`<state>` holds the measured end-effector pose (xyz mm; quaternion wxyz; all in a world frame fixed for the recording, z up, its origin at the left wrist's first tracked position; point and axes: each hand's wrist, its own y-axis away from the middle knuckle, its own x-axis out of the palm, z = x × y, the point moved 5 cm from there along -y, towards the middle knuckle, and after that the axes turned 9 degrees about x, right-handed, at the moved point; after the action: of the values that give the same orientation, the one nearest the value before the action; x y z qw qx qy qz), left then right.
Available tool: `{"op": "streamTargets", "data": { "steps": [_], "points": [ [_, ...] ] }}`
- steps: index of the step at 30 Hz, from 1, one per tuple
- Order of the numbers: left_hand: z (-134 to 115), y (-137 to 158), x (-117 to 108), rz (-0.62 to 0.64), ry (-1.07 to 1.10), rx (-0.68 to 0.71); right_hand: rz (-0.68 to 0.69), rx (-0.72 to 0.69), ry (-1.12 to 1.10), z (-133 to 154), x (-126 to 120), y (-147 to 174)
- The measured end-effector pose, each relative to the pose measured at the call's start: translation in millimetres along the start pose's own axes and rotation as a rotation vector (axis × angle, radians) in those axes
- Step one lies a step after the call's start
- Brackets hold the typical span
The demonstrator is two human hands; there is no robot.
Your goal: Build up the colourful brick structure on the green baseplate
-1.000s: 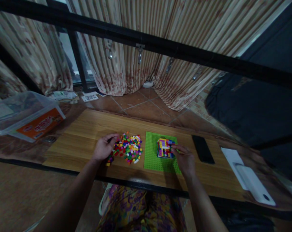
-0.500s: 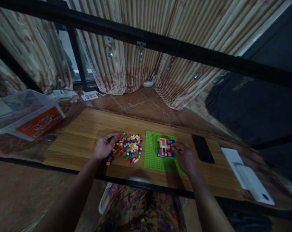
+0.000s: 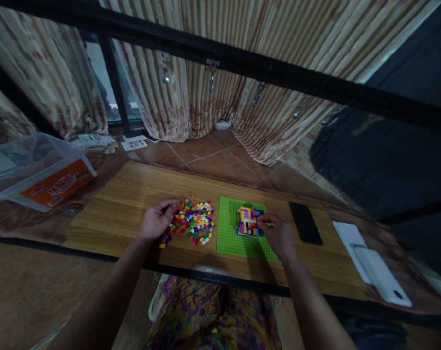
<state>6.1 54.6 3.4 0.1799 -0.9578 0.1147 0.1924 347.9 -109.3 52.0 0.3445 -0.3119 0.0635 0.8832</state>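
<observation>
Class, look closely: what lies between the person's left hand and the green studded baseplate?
In the head view, a loose spread of small multicoloured toy bricks, then a narrow strip of wooden tabletop.

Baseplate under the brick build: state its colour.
The baseplate is green, showing best in the head view.

On the wooden counter [image 3: 114,209], the left hand [image 3: 155,221] is at the left edge of a pile of loose coloured bricks [image 3: 201,221]. The right hand [image 3: 279,236] has its fingertips at the right side of 1 multicoloured brick build [image 3: 245,222] on a green baseplate [image 3: 228,240]; whether either grips a brick is unclear.
</observation>
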Motion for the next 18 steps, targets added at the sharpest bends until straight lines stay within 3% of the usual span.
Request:
{"op": "streamTargets", "data": {
  "steps": [14,18],
  "points": [
    [4,0,2,0.006,0.02,0.002,0.004,0.201,-0.251,-14,7,-8],
    [1,0,2,0.002,0.018,-0.015,-0.08,0.221,-0.347,-16,-3,2]
  ]
}}
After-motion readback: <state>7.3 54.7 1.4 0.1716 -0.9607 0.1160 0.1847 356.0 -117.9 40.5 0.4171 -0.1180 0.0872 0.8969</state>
